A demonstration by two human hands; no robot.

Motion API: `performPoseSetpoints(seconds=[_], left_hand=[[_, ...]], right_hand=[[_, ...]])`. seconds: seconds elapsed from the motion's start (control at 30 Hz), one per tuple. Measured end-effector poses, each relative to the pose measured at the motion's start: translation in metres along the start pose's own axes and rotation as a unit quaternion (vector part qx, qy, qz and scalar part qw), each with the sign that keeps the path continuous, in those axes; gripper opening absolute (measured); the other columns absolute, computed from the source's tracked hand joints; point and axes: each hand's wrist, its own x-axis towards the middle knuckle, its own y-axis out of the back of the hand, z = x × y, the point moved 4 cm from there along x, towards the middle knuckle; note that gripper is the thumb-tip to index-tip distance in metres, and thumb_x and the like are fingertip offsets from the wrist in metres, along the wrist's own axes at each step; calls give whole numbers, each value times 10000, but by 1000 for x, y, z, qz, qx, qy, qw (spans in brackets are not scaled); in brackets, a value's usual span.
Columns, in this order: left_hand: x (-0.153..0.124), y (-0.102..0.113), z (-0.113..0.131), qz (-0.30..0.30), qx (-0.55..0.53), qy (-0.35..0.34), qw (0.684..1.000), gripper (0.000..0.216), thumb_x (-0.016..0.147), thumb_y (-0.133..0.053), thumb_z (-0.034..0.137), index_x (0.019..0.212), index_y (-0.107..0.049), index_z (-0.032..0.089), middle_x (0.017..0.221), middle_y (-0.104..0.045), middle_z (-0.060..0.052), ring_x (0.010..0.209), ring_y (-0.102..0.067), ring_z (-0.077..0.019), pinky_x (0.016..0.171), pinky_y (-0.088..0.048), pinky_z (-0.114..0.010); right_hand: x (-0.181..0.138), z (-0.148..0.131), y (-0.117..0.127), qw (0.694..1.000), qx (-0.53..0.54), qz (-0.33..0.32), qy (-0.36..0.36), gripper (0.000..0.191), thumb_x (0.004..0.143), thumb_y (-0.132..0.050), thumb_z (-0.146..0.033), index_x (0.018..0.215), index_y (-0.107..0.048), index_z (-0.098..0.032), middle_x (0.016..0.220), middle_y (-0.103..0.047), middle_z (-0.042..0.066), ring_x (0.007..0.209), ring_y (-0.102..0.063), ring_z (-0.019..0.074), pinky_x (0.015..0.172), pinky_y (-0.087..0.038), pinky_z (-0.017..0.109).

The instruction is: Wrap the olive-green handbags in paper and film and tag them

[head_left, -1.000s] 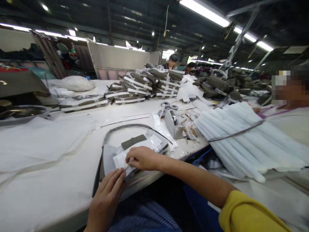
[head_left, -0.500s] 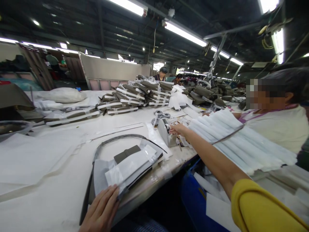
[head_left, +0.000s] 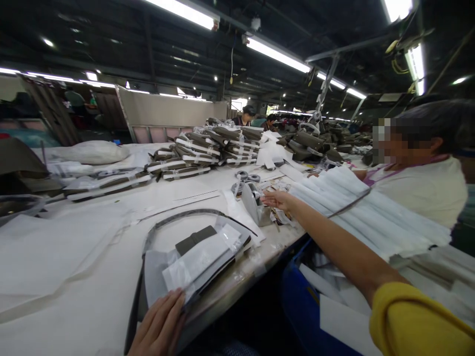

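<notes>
The flat packet (head_left: 200, 262), a dark grey panel sleeved in crinkly clear film over white tissue, lies at the near edge of the worktop (head_left: 67, 301). The left hand (head_left: 159, 329) rests on its near corner, palm down, fingers flat and spread, gripping nothing. A thin grey strap (head_left: 185, 215) loops round the packet's far side. Well apart, the right hand (head_left: 276, 199) is stretched out on a yellow-sleeved arm, fingers loosely extended and unclenched, fingertips at the top of the grey tape dispenser (head_left: 256, 207). Whether they pinch tape cannot be told. Long white foam rolls (head_left: 371, 212) lie just right of it. A second ago both hands lay together on the packet. Half a second ago the right one had already reached the dispenser.
</notes>
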Motion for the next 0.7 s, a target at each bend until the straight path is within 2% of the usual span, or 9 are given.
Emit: performPoseSetpoints(seconds=[0.07,0.17,0.27,0.33,0.5,0.7], left_hand=[[1,0,0,-7,-8,10,1000,316,953,-424,81,1127,-679,148,1229,-680,-69,1112,-631,-201,1228,-235,-363],[1,-2,1,-11,-24,28,999,296,965,-441,118,1154,-669,123,1257,-664,-91,1129,-622,-210,1230,-234,-361],[-4,-5,2,-10,-30,31,999,303,970,-430,122,1154,-670,132,1272,-656,-87,1138,-617,-215,1233,-225,-370],[-7,-7,3,-16,-32,34,999,306,972,-425,119,1152,-671,136,1287,-648,-84,1152,-611,-219,1232,-232,-374],[-7,-5,3,-34,-40,46,998,307,968,-439,118,1187,-653,145,1307,-637,-76,1168,-602,-213,1230,-241,-362],[-4,-2,3,-36,-59,86,994,328,972,-479,171,1277,-601,151,1318,-628,-66,1184,-590,-215,1222,-255,-355]], right_hand=[[-19,4,9,1000,0,8,4,125,927,-666,-178,865,-645,-72,768,-688,87,634,-657,113,558,-565,155],[-53,17,23,999,-5,16,27,150,921,-672,-186,834,-668,-63,804,-711,119,655,-680,130,584,-588,164],[-80,44,31,998,-9,36,53,184,901,-704,-234,836,-689,-63,866,-720,133,658,-681,137,586,-601,191],[-88,65,33,996,-9,57,68,201,863,-748,-266,830,-694,-75,851,-719,120,639,-671,132,570,-596,195],[-71,109,34,990,-6,104,98,256,759,-829,-322,799,-677,-120,785,-712,72,596,-643,109,559,-578,191],[-38,116,47,979,-92,126,128,245,762,-805,-326,840,-710,-114,761,-725,88,580,-647,119,535,-548,189]])
